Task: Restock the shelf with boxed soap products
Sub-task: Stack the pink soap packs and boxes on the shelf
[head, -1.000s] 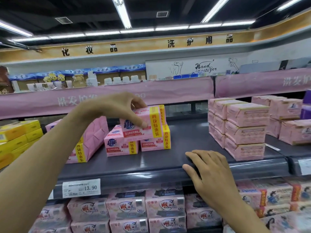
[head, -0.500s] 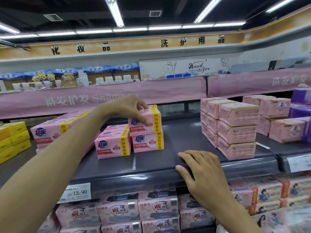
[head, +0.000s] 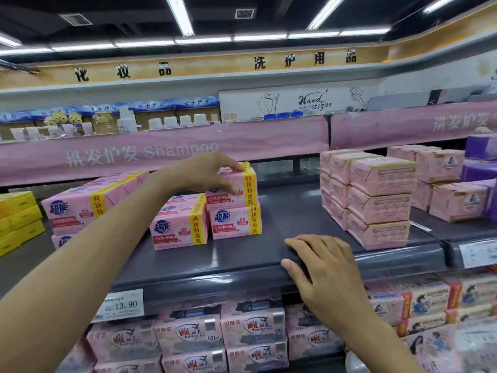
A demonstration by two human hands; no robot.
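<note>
The left hand (head: 199, 173) reaches over the grey shelf (head: 290, 211) and grips the top soap box (head: 236, 200). The thumb presses the box's front face and the forefinger lies along its top edge. The palm covers the box's left end and hides the other fingers. This pink box with a yellow band sits squarely on a matching lower box (head: 236, 223), near the middle of the shelf and set back from the front edge. A third box (head: 178, 228) stands just beside them to the left, closer to the front edge.

Farther left is a stack of the same boxes (head: 80, 205). The left forearm crosses it and hides most of its bottom box.

The right hand (head: 330, 275) rests on the shelf's front edge with its fingers spread flat on the surface, the thumb along the lip. It holds nothing.

Toward the right end of the shelf stand pink wrapped packs (head: 379, 203), stacked three high. Their print is too faint to read.

Yellow boxes (head: 16, 222) are cut off at the left border and purple boxes (head: 481, 157) at the right. A price tag (head: 121, 305) on the front rail reads 13.90, but its smaller print is blurred. Below it, pink packs (head: 188, 337) fill the lower shelf, some of them hidden behind the right forearm.
</note>
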